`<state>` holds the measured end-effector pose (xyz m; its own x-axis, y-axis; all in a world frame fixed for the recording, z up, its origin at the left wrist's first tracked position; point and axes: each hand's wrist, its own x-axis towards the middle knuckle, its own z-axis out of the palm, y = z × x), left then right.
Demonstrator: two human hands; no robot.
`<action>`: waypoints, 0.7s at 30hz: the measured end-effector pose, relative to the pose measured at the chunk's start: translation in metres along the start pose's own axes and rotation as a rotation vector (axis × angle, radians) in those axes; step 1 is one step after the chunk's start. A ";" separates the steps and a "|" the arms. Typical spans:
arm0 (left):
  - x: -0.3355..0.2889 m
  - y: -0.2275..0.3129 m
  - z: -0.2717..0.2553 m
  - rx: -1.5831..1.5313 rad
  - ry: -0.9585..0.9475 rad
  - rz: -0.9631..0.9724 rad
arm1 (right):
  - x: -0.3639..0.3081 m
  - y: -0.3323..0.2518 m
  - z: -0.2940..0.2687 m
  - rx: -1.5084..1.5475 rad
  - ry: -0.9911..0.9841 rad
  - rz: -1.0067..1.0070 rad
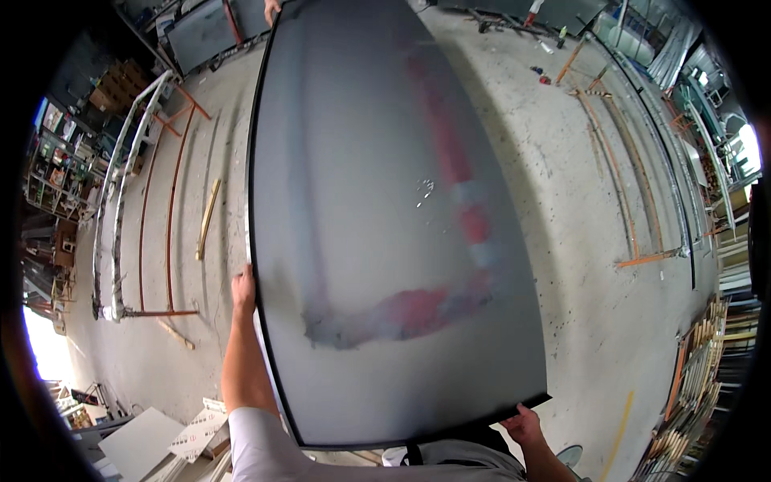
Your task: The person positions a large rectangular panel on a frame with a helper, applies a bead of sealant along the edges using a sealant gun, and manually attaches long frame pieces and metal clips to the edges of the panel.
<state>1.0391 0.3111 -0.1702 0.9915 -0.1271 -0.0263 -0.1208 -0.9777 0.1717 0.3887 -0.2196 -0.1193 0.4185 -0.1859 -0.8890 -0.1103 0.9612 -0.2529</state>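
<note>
A large grey panel [361, 209] with a black rim stretches from near my body to the top of the view. Faded red and bluish smears run along its right side and across its nearer part. My left hand [243, 287] grips the panel's left edge, its fingers hidden under the rim. At the near right corner, my right hand [524, 423] holds the panel's near edge, thumb on top. Another person's hand [272, 10] touches the far left corner of the panel.
Metal racks with orange bars stand left [170, 217] and right [634, 185] on the concrete floor. A wooden strip [208, 218] lies left of the panel. Stacked strips [691, 386] line the lower right; white boards [143, 442] lie at lower left.
</note>
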 end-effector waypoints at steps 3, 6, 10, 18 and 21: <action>-0.006 0.062 -0.006 -0.560 0.114 -0.475 | -0.014 -0.015 -0.005 -0.084 0.003 0.006; -0.060 0.088 -0.013 -0.699 0.334 -0.441 | -0.017 -0.031 -0.027 -0.313 0.020 0.149; -0.162 0.261 -0.004 -0.715 0.190 -0.272 | -0.041 -0.061 -0.075 -1.004 -0.145 0.082; -0.398 0.577 -0.004 -1.009 0.169 -0.069 | -0.036 -0.193 -0.269 -1.202 -0.005 -0.417; -0.449 0.706 -0.007 -1.122 -0.276 0.160 | -0.068 -0.268 -0.343 -0.794 0.233 -0.512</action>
<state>0.5094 -0.3207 -0.0303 0.9080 -0.4029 -0.1151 0.0032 -0.2679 0.9635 0.0802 -0.5343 -0.1219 0.4052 -0.6609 -0.6317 -0.5769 0.3512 -0.7375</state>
